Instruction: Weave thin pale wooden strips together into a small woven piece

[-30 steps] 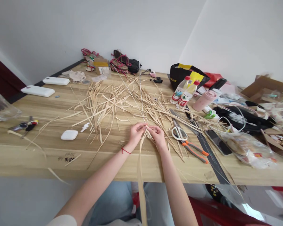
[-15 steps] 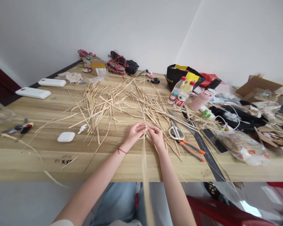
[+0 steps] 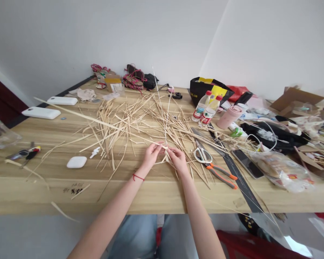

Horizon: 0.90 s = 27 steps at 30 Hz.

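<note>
My left hand point(image 3: 152, 154) and my right hand point(image 3: 177, 158) meet above the table, fingers pinched around a small piece of woven straw-coloured strips point(image 3: 165, 157). One long flat strip point(image 3: 97, 120) runs from the fingers out to the upper left. Two thin pale strands point(image 3: 167, 115) rise from the same spot and spread apart toward the wall. Short strip ends stick out below the fingertips. My left wrist wears a red string. Just beyond the hands lies a loose heap of dry strips point(image 3: 116, 126). The fingers partly hide the woven part.
Right of my hands lie white-handled scissors point(image 3: 203, 155) and orange-handled pliers point(image 3: 223, 175). Farther right are a phone point(image 3: 247, 163), two bottles point(image 3: 206, 108), a pink cup point(image 3: 229, 117) and bags. On the left are a white case point(image 3: 76, 162), keys point(image 3: 27, 154) and white power banks point(image 3: 41, 112).
The long flat strip, which hung down toward my lap, now extends to the upper left. The thin strands have fanned apart. Both hands stay pinched close together.
</note>
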Motion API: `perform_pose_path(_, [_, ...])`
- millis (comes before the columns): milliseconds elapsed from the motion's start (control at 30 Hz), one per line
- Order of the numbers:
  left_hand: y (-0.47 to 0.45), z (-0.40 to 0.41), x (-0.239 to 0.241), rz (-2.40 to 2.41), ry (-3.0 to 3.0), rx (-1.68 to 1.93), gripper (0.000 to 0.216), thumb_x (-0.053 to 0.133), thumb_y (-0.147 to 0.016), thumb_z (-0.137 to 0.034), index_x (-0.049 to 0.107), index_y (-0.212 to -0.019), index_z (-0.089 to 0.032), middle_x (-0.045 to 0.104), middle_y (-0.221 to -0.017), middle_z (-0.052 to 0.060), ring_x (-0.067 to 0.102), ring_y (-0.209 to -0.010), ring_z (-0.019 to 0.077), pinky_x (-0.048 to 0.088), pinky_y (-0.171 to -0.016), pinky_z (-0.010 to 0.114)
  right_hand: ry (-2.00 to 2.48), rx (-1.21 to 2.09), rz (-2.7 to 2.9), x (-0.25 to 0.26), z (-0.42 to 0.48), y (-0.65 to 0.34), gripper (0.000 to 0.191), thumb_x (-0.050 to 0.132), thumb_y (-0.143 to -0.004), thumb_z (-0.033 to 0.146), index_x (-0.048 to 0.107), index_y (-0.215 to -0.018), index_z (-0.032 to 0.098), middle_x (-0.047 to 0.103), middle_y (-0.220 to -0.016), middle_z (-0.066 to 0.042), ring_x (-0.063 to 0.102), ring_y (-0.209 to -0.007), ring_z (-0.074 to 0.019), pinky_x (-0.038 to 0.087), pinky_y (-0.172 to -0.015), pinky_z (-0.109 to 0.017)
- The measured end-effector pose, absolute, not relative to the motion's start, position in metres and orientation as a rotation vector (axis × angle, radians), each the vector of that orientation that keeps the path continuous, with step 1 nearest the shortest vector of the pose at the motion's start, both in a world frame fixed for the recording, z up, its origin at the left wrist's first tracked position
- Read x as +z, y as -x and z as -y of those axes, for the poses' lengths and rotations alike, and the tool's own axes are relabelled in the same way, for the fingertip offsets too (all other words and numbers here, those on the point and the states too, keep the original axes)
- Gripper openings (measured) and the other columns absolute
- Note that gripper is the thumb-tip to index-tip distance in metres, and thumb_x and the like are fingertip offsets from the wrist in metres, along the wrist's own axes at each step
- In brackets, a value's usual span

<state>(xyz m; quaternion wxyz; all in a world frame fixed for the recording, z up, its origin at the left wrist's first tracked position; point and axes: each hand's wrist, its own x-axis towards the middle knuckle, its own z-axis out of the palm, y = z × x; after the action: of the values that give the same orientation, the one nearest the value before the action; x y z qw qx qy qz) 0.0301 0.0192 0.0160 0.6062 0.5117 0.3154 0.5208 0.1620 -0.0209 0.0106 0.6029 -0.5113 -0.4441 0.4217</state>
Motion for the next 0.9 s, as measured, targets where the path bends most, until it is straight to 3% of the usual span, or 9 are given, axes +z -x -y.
perform_pose_path(133, [-0.032,-0.021,0.009,-0.777,-1.234,1.255,0.030,0.070,-0.073,-0.035,0.064,-0.094,-0.016,0.069,-0.097,0.009,0.065,-0.089,0.0198,0.051,-0.080,0.032,1.178,1.017,1.018,0.015,0.022,-0.159,0.039,0.070,-0.068,0.050,0.069,-0.088,0.015,0.061,-0.062,-0.001,0.049,-0.050,-0.0100,0.035,-0.045,-0.021])
perform_pose_path(333, [-0.035,-0.023,0.002,-0.812,-1.166,1.291,0.025,0.075,-0.066,-0.031,0.062,-0.080,-0.014,0.067,-0.080,0.005,0.065,-0.075,0.0174,0.052,-0.071,0.032,1.147,1.118,0.992,0.013,0.021,-0.158,0.039,0.071,-0.068,0.047,0.067,-0.088,0.014,0.061,-0.061,0.000,0.036,-0.041,-0.0050,0.026,-0.038,-0.019])
perform_pose_path(733, [-0.035,-0.021,0.009,-0.832,-1.244,1.325,0.019,0.072,-0.068,-0.029,0.064,-0.077,-0.015,0.069,-0.083,0.007,0.066,-0.083,0.0188,0.050,-0.081,0.034,1.112,1.055,1.005,0.016,0.023,-0.156,0.037,0.076,-0.063,0.043,0.067,-0.087,0.016,0.067,-0.080,-0.004,0.049,-0.051,-0.0083,0.037,-0.046,-0.021])
perform_pose_path(900, [-0.036,-0.021,0.009,-0.859,-1.182,1.344,0.026,0.076,-0.063,-0.029,0.061,-0.078,-0.015,0.067,-0.080,0.005,0.065,-0.078,0.0174,0.051,-0.076,0.031,1.104,1.076,0.978,0.019,0.025,-0.152,0.038,0.075,-0.063,0.045,0.062,-0.086,0.018,0.058,-0.062,0.003,0.043,-0.041,-0.0064,0.033,-0.040,-0.020])
